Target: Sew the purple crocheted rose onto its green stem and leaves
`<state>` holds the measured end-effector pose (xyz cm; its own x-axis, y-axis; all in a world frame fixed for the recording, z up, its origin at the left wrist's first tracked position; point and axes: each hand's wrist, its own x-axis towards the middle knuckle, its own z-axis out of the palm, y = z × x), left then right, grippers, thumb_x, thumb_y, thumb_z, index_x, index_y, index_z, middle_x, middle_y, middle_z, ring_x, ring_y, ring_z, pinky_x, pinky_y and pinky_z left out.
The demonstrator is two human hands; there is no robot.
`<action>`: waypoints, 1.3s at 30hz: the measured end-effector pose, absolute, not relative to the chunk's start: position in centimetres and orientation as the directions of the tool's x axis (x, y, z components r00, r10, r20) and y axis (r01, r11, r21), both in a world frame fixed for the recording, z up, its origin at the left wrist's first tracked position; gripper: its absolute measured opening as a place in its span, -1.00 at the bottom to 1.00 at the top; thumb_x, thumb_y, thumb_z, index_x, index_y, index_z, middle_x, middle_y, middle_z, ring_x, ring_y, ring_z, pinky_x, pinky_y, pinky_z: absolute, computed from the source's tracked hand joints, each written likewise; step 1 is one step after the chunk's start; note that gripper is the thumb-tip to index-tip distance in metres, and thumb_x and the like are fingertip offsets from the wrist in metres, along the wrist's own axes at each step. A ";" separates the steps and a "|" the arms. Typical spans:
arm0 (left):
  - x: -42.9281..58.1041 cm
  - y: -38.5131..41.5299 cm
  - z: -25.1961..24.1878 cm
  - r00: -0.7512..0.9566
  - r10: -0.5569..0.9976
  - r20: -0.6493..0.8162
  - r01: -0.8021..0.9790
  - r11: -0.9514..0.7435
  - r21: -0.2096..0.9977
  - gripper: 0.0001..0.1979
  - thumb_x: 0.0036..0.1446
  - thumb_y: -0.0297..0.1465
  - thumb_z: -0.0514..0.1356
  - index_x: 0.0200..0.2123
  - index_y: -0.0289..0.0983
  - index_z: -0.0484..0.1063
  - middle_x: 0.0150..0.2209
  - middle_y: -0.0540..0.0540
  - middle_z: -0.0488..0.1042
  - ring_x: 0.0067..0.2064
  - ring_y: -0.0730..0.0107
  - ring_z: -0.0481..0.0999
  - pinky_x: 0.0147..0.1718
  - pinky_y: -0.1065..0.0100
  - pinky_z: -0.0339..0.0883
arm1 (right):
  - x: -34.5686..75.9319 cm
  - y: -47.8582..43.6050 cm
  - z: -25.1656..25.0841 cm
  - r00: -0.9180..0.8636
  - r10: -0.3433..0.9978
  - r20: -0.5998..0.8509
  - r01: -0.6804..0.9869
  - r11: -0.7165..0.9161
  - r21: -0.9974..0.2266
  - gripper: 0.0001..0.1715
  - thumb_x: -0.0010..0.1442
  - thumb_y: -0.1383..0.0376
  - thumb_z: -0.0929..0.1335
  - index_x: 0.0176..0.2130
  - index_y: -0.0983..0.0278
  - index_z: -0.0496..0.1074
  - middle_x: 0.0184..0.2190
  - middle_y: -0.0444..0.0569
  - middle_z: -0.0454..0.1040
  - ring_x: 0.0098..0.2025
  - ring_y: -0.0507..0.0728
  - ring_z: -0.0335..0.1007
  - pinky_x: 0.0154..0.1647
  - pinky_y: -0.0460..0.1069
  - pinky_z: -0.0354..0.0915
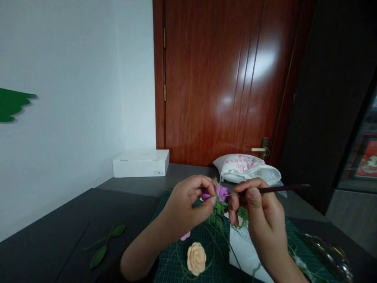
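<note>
My left hand (188, 202) pinches a purple crocheted flower (220, 192) with green crocheted sepals (219, 207) and trailing green stems at its base. My right hand (259, 214) grips a crochet hook (273, 190) with a dark handle, and its thin metal shaft reaches into the purple flower. Below my hands, a peach crocheted rose (196, 258) lies on a green cutting mat (173, 255). A small pink crocheted piece (185, 236) shows partly from under my left wrist.
A crocheted stem with green leaves (104, 245) lies on the dark table (59, 236) left of the mat. A white sheet (247, 255) lies under my right hand, and a glass bowl (330, 255) sits at the right. Behind stand a white box (140, 163) and a white bag (247, 169).
</note>
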<state>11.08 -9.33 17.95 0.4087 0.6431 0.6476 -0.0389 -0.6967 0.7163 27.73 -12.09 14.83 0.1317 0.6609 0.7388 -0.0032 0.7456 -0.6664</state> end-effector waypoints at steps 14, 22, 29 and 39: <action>10.7 -8.8 17.7 0.321 0.615 0.720 0.044 -0.770 0.637 -0.94 0.12 -0.53 0.18 -0.33 -0.27 0.36 -0.21 -0.14 0.50 -0.12 0.31 0.54 -0.08 0.22 0.44 | 28.0 -13.3 16.8 -0.120 0.740 0.662 -0.419 0.567 -0.709 -0.60 0.38 0.17 0.21 -0.46 0.23 0.30 -0.58 -0.18 0.26 -0.64 -0.01 0.17 -0.67 -0.12 0.14; 10.1 -9.9 18.3 0.381 0.478 0.791 0.148 -0.877 0.458 -0.89 0.19 -0.55 0.18 -0.22 -0.25 0.41 -0.10 -0.15 0.51 -0.05 0.26 0.52 -0.04 0.17 0.38 | 28.7 -13.8 17.0 0.054 0.663 0.747 0.231 0.719 -0.655 -0.85 0.34 0.19 0.30 -0.25 0.18 0.41 -0.59 -0.25 0.11 -0.61 0.00 0.09 -0.62 -0.10 0.05; 10.6 -10.1 18.1 0.311 0.469 0.826 0.138 -0.883 0.449 -0.86 0.12 -0.59 0.20 -0.28 -0.25 0.42 -0.16 -0.13 0.50 -0.08 0.24 0.53 -0.06 0.16 0.39 | 27.4 -13.8 15.7 -0.096 0.438 0.894 0.672 0.691 -0.267 -0.90 0.25 0.36 0.38 -0.19 0.18 0.39 -0.42 -0.13 0.44 -0.47 0.07 0.35 -0.45 -0.04 0.24; 11.2 -10.4 18.0 0.203 0.541 0.816 0.171 -0.841 0.514 -0.93 0.13 -0.54 0.17 -0.33 -0.27 0.39 -0.21 -0.16 0.48 -0.15 0.21 0.53 -0.15 0.14 0.44 | 27.0 -13.8 15.7 -0.099 0.447 0.889 0.578 0.753 -0.315 -0.91 0.28 0.38 0.34 -0.27 0.18 0.35 -0.58 -0.28 0.19 -0.62 -0.02 0.05 -0.59 -0.14 0.11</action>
<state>11.18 -10.37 17.97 0.2033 0.5405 0.8164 0.1708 -0.8406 0.5141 26.99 -13.82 15.73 -0.0989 0.4474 0.8888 0.5785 0.7526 -0.3145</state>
